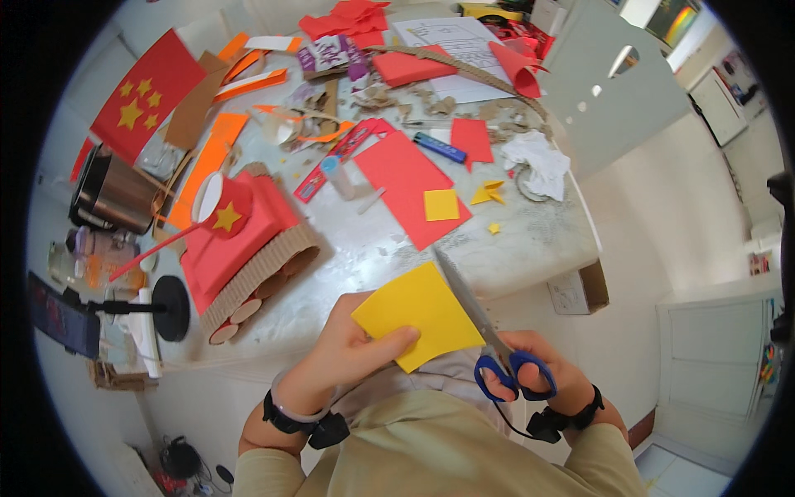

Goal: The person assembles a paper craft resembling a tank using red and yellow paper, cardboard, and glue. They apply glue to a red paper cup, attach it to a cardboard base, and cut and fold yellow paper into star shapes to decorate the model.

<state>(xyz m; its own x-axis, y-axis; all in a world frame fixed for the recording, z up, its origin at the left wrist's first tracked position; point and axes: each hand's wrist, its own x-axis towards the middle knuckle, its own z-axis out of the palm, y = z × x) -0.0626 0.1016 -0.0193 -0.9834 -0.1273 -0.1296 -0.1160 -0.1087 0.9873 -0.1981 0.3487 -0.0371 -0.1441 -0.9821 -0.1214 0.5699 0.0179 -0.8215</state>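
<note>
My left hand [366,341] holds a square sheet of yellow paper [422,314], its thumb on top and the fingers hidden beneath. In my right hand [540,366] is a pair of scissors with blue handles [515,376], finger and thumb through the loops. The blades lie along the right edge of the yellow sheet. Beyond them on the table are a red paper sheet [404,186] with a small yellow square [441,205] on it, a yellow paper scrap [489,192] and a tiny yellow star [494,228].
A red cardboard tank model [242,248] stands at the left, near a phone stand [171,307]. Behind are a red flag [149,96], a metal cup [118,189] and orange strips [211,168]. A blue glue stick [440,147], crumpled tissue [537,163] and cardboard scraps lie further back.
</note>
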